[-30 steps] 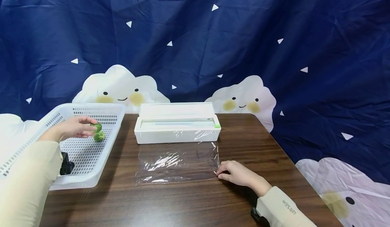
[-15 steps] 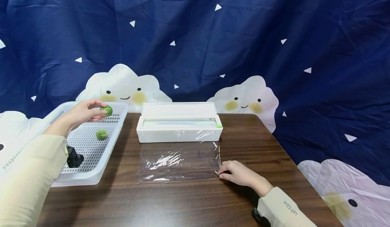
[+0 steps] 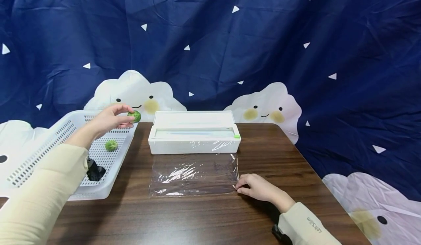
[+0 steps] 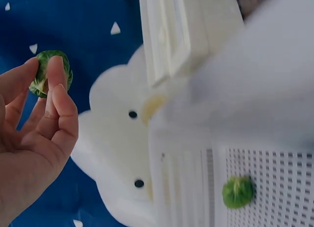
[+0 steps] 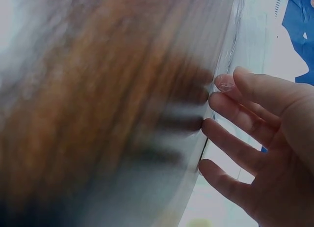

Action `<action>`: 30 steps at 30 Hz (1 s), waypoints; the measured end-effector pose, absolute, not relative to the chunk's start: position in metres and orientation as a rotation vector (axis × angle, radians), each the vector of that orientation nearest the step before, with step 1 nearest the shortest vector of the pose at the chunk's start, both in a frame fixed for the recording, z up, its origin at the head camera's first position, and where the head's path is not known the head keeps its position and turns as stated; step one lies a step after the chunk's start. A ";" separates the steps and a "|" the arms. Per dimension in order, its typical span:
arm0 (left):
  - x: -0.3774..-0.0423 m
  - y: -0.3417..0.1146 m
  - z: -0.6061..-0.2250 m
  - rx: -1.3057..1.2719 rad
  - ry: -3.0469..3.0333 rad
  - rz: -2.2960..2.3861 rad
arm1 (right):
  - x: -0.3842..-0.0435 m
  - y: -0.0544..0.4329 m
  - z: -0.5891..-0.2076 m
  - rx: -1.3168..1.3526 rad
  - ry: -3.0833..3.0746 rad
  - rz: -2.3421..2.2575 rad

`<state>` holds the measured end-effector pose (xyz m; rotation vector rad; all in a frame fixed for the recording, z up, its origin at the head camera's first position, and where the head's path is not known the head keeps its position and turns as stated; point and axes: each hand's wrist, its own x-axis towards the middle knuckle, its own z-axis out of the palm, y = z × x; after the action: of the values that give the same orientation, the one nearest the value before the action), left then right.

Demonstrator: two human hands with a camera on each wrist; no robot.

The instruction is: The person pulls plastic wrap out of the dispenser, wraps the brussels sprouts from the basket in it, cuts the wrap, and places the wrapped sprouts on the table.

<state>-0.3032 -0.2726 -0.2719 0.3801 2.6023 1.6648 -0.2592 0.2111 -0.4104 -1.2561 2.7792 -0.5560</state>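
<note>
My left hand [image 3: 113, 120] pinches a green Brussels sprout [image 3: 134, 116] between thumb and fingertips, raised over the far right corner of the white basket [image 3: 112, 186]. The left wrist view shows this sprout [image 4: 49, 72] between the fingers. Another Brussels sprout [image 3: 111, 145] lies on the basket floor. Clear plastic wrap [image 3: 194, 175] stretches flat over the table from a white wrap dispenser [image 3: 194, 146] whose lid is up. At the wrap's near right corner, my right hand [image 3: 258, 188] pinches the film with thumb and index finger; the right wrist view shows the other fingertips touching the tabletop.
The dark wood table [image 3: 184, 223] carries the basket at its left and the dispenser at the back. A green cutter tab [image 3: 236, 136] sits at the dispenser's right end. Behind hangs a blue cloth [image 3: 210, 37] with clouds.
My left hand has lifted one Brussels sprout out of the basket and moved up and to the right with it. The right hand stays at the wrap's corner.
</note>
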 end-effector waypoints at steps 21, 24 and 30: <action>-0.305 -0.202 -0.280 0.593 2.506 1.726 | -0.259 0.211 -0.409 -1.266 2.767 -0.575; -0.306 -0.195 -0.284 0.628 2.472 1.765 | -0.259 0.211 -0.410 -1.265 2.768 -0.571; -0.306 -0.178 -0.295 0.632 2.410 1.837 | -0.259 0.211 -0.410 -1.271 2.772 -0.570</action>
<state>-0.3056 -0.1785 -0.2952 0.6320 2.4096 1.8369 -0.2594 0.2108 -0.4098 -1.2706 2.7721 -0.5703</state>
